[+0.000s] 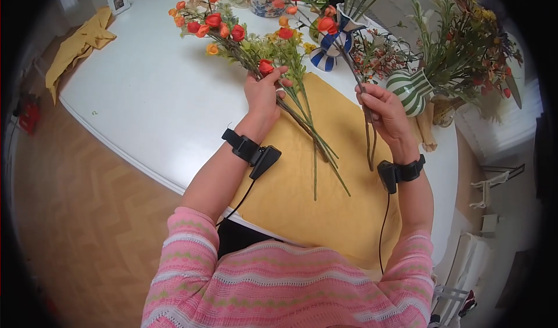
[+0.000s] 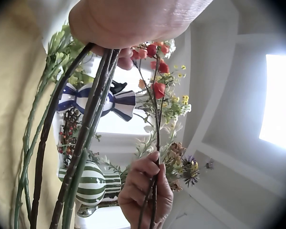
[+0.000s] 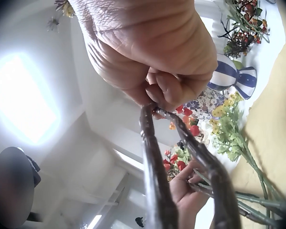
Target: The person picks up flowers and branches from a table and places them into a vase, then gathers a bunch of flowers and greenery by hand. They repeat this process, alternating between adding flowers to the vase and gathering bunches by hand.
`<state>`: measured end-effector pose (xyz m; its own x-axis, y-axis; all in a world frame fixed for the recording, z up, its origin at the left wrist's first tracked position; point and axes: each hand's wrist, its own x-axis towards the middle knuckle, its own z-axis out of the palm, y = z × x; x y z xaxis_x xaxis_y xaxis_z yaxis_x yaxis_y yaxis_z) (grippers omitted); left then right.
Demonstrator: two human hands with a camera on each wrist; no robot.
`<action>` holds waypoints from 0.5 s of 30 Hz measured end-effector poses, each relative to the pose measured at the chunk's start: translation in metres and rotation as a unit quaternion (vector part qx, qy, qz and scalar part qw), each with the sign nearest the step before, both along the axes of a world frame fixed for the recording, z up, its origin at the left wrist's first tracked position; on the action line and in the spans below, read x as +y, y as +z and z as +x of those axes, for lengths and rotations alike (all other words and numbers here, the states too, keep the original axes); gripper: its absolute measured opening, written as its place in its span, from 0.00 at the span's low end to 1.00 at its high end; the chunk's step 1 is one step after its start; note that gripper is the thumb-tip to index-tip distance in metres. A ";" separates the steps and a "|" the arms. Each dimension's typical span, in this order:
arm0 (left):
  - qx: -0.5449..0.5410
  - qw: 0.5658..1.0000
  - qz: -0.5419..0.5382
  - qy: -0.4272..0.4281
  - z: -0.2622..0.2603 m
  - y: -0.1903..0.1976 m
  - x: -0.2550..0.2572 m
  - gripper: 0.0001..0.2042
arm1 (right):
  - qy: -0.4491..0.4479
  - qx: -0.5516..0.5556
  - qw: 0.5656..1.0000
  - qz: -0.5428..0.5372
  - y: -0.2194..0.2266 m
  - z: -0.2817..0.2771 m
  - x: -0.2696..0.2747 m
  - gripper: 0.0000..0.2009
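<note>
My left hand [image 1: 264, 98] grips a bundle of artificial flower stems [image 2: 86, 129], their red and orange blooms [image 1: 213, 21] fanning out to the upper left. Brown and green stem ends slant below that hand over a yellow paper sheet [image 1: 279, 183]. Beside the bundle lies a spray of yellow flowers [image 3: 226, 112] on thin green stems. To the right, my right hand [image 1: 386, 116] pinches a pair of brown stems [image 3: 155, 167] between thumb and fingers. Those stems rise toward red-orange blooms [image 2: 158, 89], held upright and apart from the left bundle.
A blue-striped vase [image 1: 323, 59] and a green-striped vase [image 1: 406, 92] stand on the white table [image 1: 133, 101] beyond my right hand, filled with greenery. At the back is a floral-patterned vase [image 1: 264, 2]. Yellow cloth [image 1: 81, 46] hangs over the far left edge near a small picture frame [image 1: 119, 2].
</note>
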<state>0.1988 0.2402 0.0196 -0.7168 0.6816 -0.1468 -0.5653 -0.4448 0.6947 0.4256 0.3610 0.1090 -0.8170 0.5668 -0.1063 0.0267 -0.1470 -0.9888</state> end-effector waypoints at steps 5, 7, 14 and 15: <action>0.011 1.000 -0.021 -0.002 0.003 -0.001 -0.001 0.13 | -0.013 0.050 0.998 0.048 0.024 0.011 -0.005 0.10; 0.007 1.000 -0.027 -0.007 0.004 -0.002 0.000 0.13 | -0.047 0.071 0.991 0.107 0.039 0.012 -0.006 0.10; -0.006 0.999 -0.039 -0.007 0.006 -0.005 0.003 0.13 | -0.181 0.204 0.916 0.293 0.109 -0.029 0.029 0.12; -0.008 0.999 -0.032 -0.012 0.006 -0.007 0.003 0.13 | -0.184 0.208 0.913 0.298 0.117 -0.037 0.037 0.12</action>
<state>0.2043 0.2435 0.0130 -0.6977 0.6873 -0.2020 -0.5862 -0.3857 0.7125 0.3885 0.3978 0.2260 -0.4592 0.6668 0.5870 -0.3129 0.4970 -0.8094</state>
